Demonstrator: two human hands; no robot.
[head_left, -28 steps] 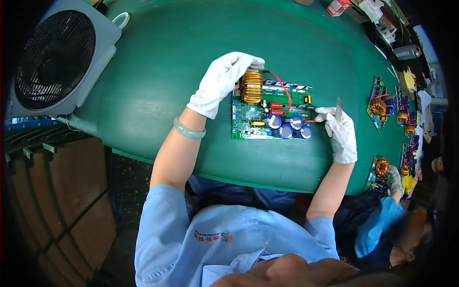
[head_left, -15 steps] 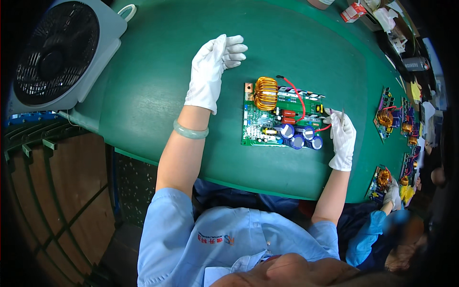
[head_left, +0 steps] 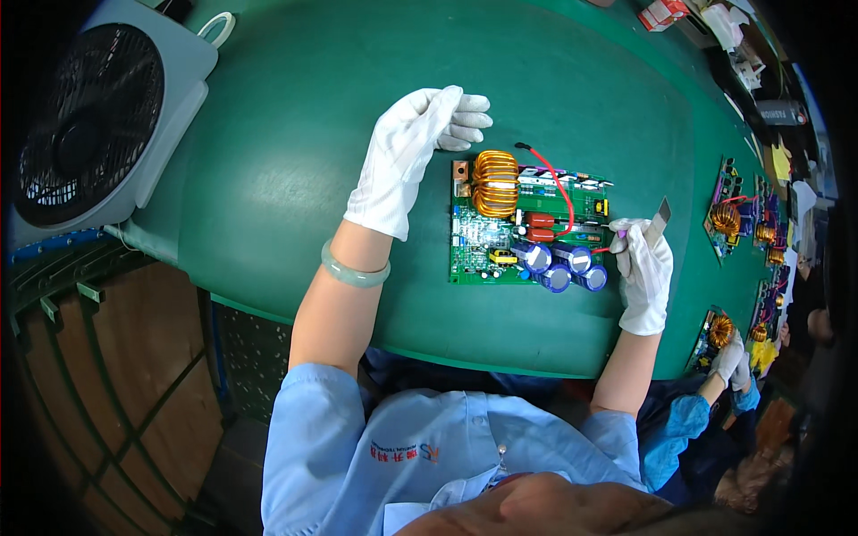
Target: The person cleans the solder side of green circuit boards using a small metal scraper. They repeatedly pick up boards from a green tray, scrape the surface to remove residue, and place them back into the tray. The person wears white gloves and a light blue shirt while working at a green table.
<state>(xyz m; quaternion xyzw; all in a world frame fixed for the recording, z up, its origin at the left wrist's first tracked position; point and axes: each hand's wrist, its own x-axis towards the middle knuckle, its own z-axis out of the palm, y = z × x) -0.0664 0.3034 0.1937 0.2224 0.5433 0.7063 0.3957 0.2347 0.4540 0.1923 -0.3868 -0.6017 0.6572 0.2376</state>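
Green circuit board flat on table; left hand fingers open, just beside board's corner; right hand fingers gripping thin metal tool at board's right edge.

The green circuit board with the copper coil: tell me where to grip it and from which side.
Take the green circuit board with the copper coil by its bare left edge, coming from the left, where the white-gloved left hand is free. It lies flat on the green table; coil, blue capacitors and red wire crowd the rest.

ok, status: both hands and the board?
Left hand open, flat on green table beside circuit board, not touching. Right hand at board's right edge, pinching a small metal tool. Nothing on the board.
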